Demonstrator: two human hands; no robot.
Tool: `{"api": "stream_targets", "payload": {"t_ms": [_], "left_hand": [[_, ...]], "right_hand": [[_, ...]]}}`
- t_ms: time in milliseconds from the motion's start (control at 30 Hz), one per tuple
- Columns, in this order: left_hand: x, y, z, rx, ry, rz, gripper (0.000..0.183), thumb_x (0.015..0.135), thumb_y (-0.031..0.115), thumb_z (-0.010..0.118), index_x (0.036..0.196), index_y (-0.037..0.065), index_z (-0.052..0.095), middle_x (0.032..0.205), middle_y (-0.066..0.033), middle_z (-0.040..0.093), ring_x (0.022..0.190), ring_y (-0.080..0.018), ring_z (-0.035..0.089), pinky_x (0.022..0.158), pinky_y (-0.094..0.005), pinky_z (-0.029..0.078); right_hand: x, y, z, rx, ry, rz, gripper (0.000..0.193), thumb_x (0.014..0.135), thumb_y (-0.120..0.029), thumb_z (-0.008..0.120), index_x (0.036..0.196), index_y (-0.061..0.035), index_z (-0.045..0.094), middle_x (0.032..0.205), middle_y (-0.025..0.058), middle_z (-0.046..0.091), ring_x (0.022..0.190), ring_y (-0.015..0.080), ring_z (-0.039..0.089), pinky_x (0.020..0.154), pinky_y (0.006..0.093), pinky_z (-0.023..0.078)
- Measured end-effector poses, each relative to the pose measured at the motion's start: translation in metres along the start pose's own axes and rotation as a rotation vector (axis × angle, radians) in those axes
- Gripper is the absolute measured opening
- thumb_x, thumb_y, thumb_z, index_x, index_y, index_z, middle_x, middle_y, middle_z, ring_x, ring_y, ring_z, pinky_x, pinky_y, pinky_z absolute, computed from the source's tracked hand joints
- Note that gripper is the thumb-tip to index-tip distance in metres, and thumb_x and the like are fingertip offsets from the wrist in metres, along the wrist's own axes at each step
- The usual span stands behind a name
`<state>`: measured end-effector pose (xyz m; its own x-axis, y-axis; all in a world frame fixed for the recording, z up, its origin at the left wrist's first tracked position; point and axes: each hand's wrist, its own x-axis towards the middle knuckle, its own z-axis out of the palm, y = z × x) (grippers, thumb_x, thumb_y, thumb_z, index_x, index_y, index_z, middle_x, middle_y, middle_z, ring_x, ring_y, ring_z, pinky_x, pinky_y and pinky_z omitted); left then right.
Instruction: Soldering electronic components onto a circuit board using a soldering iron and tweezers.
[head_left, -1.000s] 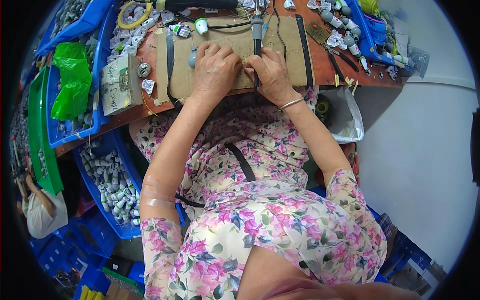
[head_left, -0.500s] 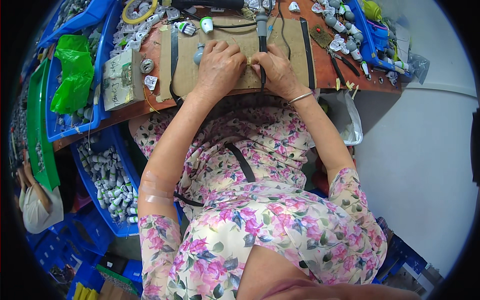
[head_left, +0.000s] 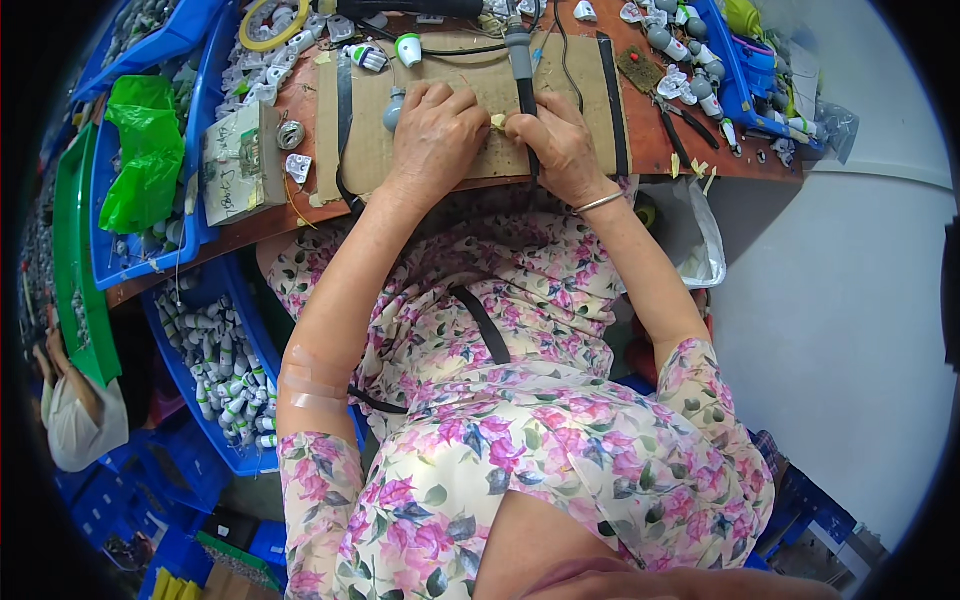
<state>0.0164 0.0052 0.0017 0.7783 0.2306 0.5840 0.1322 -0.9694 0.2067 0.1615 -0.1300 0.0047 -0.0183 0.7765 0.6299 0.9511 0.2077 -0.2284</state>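
My left hand (head_left: 436, 135) is closed over the cardboard mat (head_left: 470, 62), fingers curled, with a scrap of yellowish tape (head_left: 498, 121) at its thumb side. What its fingers hold is hidden. Against its outer knuckles is a grey bulb-shaped piece (head_left: 394, 112) with a thin wire; I cannot tell whether the hand grips it. My right hand (head_left: 562, 148) is closed around the black handle of a soldering iron (head_left: 526, 95), whose grey collar and tip point away from me. The right thumb lies across the handle, close to the tape scrap.
Beyond the hands lie a white-green bulb housing (head_left: 408, 50) and a yellow tape roll (head_left: 273, 22). Pliers (head_left: 685, 125) lie at right, beside a blue bin (head_left: 735, 75) of bulbs. At left stand a box (head_left: 235, 165) and a blue tray (head_left: 205, 110) with a green bag (head_left: 143, 150).
My right hand and the soldering iron's handle have shifted slightly, and the right thumb has drawn back from the left hand. The yellowish tape scrap shows more clearly between the hands.
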Motion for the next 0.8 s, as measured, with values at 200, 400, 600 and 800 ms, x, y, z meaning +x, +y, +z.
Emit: {"api": "stream_targets", "payload": {"t_ms": [200, 400, 600, 800], "left_hand": [[0.001, 0.002, -0.001, 0.0, 0.006, -0.004, 0.005, 0.075, 0.013, 0.07, 0.073, 0.01, 0.067, 0.08, -0.0021, 0.059, 0.086, -0.0217, 0.058, 0.087, -0.0376, 0.044], [0.0, 0.002, -0.001, -0.001, -0.004, -0.006, 0.005, 0.075, 0.013, 0.071, 0.074, 0.01, 0.067, 0.081, -0.0021, 0.059, 0.086, -0.0218, 0.058, 0.088, -0.0375, 0.044], [0.0, 0.002, -0.001, 0.002, -0.016, -0.014, 0.006, 0.075, 0.013, 0.072, 0.075, 0.011, 0.066, 0.081, -0.0017, 0.058, 0.087, -0.022, 0.058, 0.09, -0.0388, 0.043], [-0.003, 0.008, -0.003, 0.035, 0.013, -0.072, 0.009, 0.073, 0.016, 0.075, 0.077, 0.014, 0.067, 0.082, -0.0004, 0.059, 0.091, -0.022, 0.058, 0.101, -0.0425, 0.038]], "right_hand": [[0.007, 0.003, -0.002, 0.01, 0.048, 0.029, 0.021, 0.08, 0.001, 0.063, 0.097, -0.011, 0.056, 0.088, 0.006, 0.066, 0.095, 0.0342, 0.06, 0.083, 0.0414, 0.049], [0.009, 0.004, 0.002, 0.01, 0.004, 0.041, 0.019, 0.083, -0.003, 0.065, 0.098, -0.0111, 0.056, 0.084, 0.0074, 0.064, 0.096, 0.0343, 0.06, 0.081, 0.0423, 0.048], [0.007, 0.001, 0.014, -0.004, 0.023, 0.03, 0.02, 0.081, -0.005, 0.063, 0.096, -0.0122, 0.053, 0.08, 0.0067, 0.06, 0.091, 0.0308, 0.059, 0.079, 0.0418, 0.047], [0.003, 0.004, 0.016, -0.019, 0.011, 0.045, 0.018, 0.084, -0.009, 0.064, 0.097, -0.0126, 0.053, 0.08, 0.0074, 0.06, 0.09, 0.0307, 0.059, 0.079, 0.0412, 0.046]]}}
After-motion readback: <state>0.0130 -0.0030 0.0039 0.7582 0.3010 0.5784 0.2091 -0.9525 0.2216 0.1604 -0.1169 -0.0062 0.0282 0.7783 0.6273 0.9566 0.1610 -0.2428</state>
